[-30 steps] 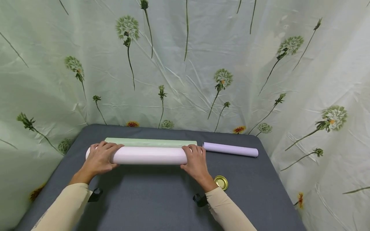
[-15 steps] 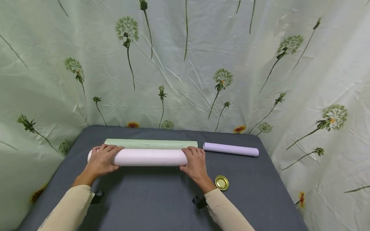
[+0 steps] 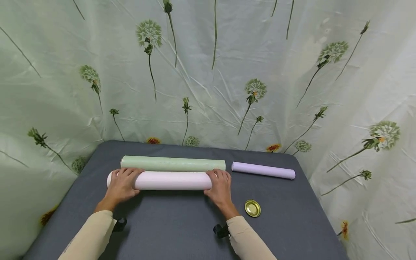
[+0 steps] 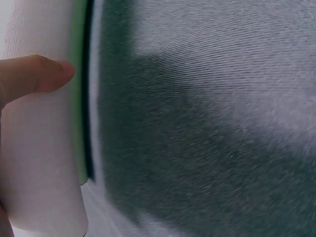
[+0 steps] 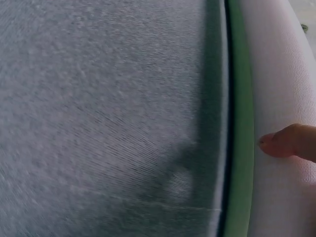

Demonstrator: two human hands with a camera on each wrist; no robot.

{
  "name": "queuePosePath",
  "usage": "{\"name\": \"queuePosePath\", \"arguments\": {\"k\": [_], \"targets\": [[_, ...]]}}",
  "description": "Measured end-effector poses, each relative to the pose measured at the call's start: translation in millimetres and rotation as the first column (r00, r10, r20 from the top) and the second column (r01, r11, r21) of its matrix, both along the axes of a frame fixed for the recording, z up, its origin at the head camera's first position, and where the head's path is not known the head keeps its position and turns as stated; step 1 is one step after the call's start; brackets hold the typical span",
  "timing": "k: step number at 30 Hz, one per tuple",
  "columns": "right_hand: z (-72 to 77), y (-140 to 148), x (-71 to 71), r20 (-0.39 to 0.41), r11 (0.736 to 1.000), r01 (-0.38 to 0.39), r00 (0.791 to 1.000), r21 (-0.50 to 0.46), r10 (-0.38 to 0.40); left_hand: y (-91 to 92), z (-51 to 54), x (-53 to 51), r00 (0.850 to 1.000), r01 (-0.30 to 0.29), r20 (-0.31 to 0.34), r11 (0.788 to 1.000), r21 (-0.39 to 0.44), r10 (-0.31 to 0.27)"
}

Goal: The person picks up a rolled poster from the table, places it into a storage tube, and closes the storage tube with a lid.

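Note:
A pale pink roll [image 3: 173,180], thick and smooth, lies crosswise in the head view. My left hand [image 3: 122,185] grips it near its left end, fingers over the top and thumb on the near side. Around the right end, my right hand [image 3: 220,187] holds it the same way. Both wrist views show a thumb pressed along the pink roll's side [image 4: 39,148]. Just behind it is a light green roll [image 3: 172,163], longer edge parallel. Whether the pink roll touches the table is hard to tell. The hands partly cover its ends.
A thinner lilac roll [image 3: 263,170] lies at the back right of the grey cloth-covered table [image 3: 175,227]. A small round gold dish [image 3: 252,208] sits to the right of my right forearm. Behind the table hangs a dandelion-print curtain [image 3: 208,79].
Both hands have brought the pink roll slightly down and toward me, so more of the green roll shows behind it. The head view has shifted a little. The grip looks the same.

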State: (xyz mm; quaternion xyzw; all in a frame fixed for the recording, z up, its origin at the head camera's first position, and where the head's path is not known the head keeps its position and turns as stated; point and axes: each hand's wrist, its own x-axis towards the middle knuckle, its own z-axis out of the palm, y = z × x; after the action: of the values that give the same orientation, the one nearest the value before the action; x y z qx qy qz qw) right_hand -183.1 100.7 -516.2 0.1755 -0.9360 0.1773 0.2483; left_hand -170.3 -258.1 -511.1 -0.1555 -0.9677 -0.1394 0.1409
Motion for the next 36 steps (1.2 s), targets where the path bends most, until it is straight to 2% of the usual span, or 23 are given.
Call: {"name": "queuePosePath", "arguments": {"k": [11, 16, 24, 36], "targets": [[-19.0, -3.6, 0.9, -0.004, 0.999, 0.015, 1.0, -0.032, -0.015, 0.2, -16.3, 0.6, 0.999, -0.009, -0.035, 1.0, 0.025, 0.01], [-21.9, -5.8, 2.0, 0.003, 0.999, 0.024, 1.0, -0.039, -0.024, -0.2, -20.8, 0.9, 0.999, -0.004, -0.038, 0.999, 0.033, 0.006], [-25.5, -6.5, 0.9, 0.055, 0.998, 0.042, 0.998, -0.038, -0.04, 0.2, -27.5, -0.7, 0.999, 0.005, -0.05, 0.999, 0.051, -0.003], [-29.5, -2.3, -0.7, 0.1, 0.999, 0.025, 0.995, -0.04, -0.021, 1.0, -33.9, 1.7, 1.0, 0.006, -0.005, 0.998, 0.068, -0.006]]}}
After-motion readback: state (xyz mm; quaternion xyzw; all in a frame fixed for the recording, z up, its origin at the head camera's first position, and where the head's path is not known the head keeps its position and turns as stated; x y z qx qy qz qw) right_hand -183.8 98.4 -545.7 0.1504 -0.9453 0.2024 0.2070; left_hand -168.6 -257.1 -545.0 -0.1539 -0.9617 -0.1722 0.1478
